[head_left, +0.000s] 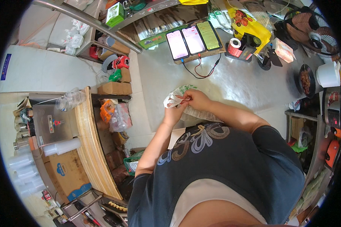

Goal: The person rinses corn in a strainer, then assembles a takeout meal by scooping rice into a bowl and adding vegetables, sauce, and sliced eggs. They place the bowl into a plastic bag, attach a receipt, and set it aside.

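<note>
A white plastic bag (172,98) with green print is gathered between my two hands, close in front of my body. My left hand (173,115) is closed on the bag's bunched top from below. From the right, my right hand (198,100) pinches the same gathered part, its fingers meeting those of the left. A pale printed paper slip (195,114) shows beneath my right wrist, against the lower part of the bag. My forearms hide much of the bag, and I cannot see what is inside.
On the metal table (155,75), three lit phones (195,39) with cables stand beyond my hands. A label roll (235,44) sits by a black device. Further right are a tissue pack (283,50), a fan (310,30), a dark bowl (306,80) of food and a white pot (329,74).
</note>
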Motion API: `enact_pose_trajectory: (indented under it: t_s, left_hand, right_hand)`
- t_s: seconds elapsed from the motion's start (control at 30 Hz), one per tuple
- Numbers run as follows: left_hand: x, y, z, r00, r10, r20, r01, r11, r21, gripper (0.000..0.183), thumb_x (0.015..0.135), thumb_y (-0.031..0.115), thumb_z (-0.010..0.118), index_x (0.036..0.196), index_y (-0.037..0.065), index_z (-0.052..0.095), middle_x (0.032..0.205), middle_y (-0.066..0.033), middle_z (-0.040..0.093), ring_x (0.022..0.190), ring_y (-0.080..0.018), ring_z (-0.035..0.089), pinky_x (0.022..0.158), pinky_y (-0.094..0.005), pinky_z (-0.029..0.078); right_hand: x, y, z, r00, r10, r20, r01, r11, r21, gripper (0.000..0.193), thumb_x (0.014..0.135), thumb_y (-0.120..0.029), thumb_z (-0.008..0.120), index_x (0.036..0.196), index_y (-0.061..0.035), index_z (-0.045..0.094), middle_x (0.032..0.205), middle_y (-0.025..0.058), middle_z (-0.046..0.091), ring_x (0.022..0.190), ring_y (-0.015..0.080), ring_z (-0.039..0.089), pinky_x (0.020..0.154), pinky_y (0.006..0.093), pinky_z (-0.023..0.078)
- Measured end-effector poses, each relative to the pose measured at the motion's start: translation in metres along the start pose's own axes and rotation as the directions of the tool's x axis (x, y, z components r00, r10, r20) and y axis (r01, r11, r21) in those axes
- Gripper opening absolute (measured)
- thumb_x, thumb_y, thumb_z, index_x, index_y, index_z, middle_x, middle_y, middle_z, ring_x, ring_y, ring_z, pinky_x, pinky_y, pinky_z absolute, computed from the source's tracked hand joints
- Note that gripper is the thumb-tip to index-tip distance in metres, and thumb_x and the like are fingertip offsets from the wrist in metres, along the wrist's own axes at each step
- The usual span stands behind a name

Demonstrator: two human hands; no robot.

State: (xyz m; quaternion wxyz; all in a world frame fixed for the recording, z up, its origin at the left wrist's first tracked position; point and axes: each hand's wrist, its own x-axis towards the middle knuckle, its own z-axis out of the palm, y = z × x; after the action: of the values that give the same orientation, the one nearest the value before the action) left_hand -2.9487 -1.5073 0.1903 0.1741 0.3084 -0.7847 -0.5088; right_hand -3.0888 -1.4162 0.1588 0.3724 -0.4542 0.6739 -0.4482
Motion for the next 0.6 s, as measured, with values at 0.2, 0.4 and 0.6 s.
enact_pose_trajectory:
  t_s: [0.2, 0.4, 0.6]
  left_hand:
    - [0.001, -0.006, 0.001, 0.955, -0.249, -0.161, 0.183, 0.923, -0.34, 0.005, 0.084, 0.006, 0.064, 0.087, 0.003, 0.062, 0.084, -0.0009, 0.062, 0.076, -0.0103, 0.055, 0.068, -0.0271, 0.045]
    - [0.016, 0.0, -0.007, 0.968, -0.178, -0.179, 0.098, 0.919, -0.383, 0.009, 0.081, 0.004, 0.066, 0.09, 0.003, 0.064, 0.083, -0.0007, 0.064, 0.073, -0.0098, 0.057, 0.065, -0.0262, 0.045]
    - [0.027, -0.005, -0.019, 0.989, -0.115, -0.097, 0.108, 0.991, -0.075, 0.017, 0.073, 0.004, 0.073, 0.089, 0.004, 0.065, 0.079, -0.0058, 0.064, 0.075, -0.0167, 0.06, 0.067, -0.03, 0.046]
  right_hand:
    - [0.003, -0.008, -0.004, 0.948, 0.107, -0.299, -0.024, 0.963, 0.269, 0.02, 0.078, -0.02, 0.072, 0.086, -0.005, 0.062, 0.077, 0.0027, 0.061, 0.068, 0.0125, 0.055, 0.063, 0.0283, 0.046]
    - [0.004, -0.031, -0.003, 0.978, -0.056, -0.203, 0.058, 0.998, 0.005, 0.021, 0.079, -0.02, 0.068, 0.098, -0.0107, 0.067, 0.082, 0.0053, 0.061, 0.067, 0.0181, 0.059, 0.062, 0.0294, 0.047]
    - [0.026, -0.026, 0.009, 0.98, -0.141, -0.143, 0.135, 0.99, -0.049, 0.023, 0.078, -0.015, 0.066, 0.1, -0.0083, 0.067, 0.087, 0.0089, 0.061, 0.073, 0.0238, 0.06, 0.068, 0.0319, 0.048]
